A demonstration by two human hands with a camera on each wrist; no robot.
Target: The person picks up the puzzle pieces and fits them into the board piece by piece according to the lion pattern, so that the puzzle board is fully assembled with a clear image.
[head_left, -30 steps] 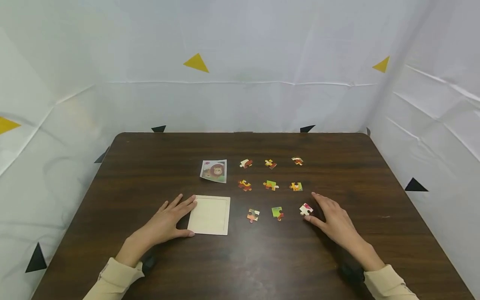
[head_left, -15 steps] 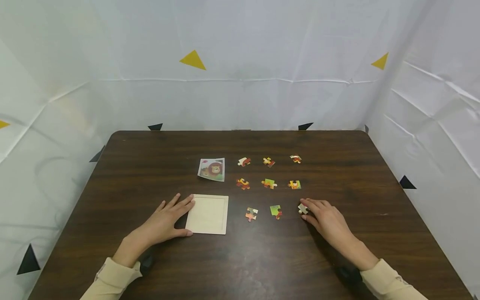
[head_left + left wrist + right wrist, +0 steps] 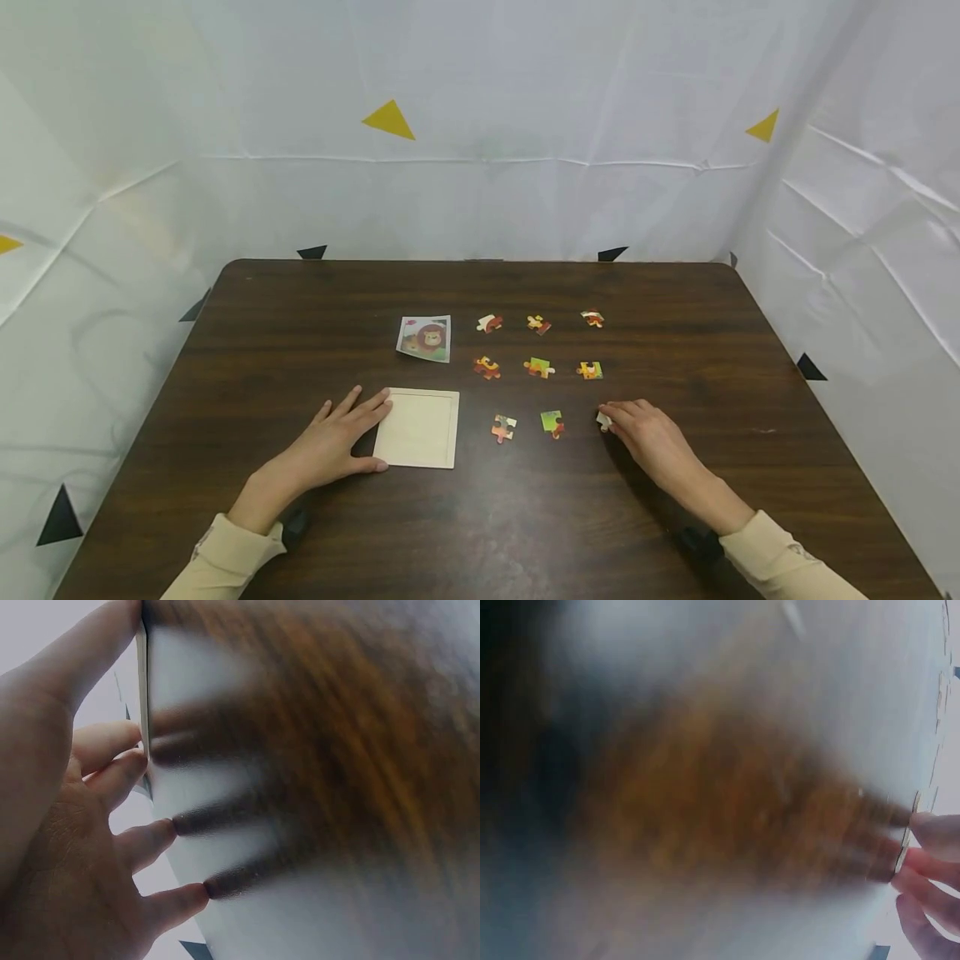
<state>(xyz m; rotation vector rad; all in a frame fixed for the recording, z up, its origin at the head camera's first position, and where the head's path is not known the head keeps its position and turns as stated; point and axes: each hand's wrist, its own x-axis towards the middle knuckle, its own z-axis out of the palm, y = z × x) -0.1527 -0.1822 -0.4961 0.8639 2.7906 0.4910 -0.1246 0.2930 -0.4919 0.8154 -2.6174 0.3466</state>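
Note:
In the head view a pale square puzzle tray (image 3: 417,428) lies on the dark table. My left hand (image 3: 330,446) spreads its fingers along the tray's left side, with the thumb at the near corner and the index finger at the far one. The left wrist view shows the left fingertips (image 3: 191,896) resting on the table and the tray edge. Over to the right, my right hand (image 3: 656,442) pinches a small white jigsaw piece (image 3: 603,422) on the table, and the fingers partly cover it. In the right wrist view that piece's thin edge (image 3: 901,856) shows at the fingertips.
Several loose jigsaw pieces lie in rows between the hands, among them a green one (image 3: 552,423), an orange one (image 3: 487,367) and a yellow-green one (image 3: 590,370). A lion picture card (image 3: 424,338) lies beyond the tray. White sheeting (image 3: 480,200) surrounds the table (image 3: 480,533).
My right hand has come in over the white piece and its fingers have closed on it, covering more of it. The left hand stays at the tray.

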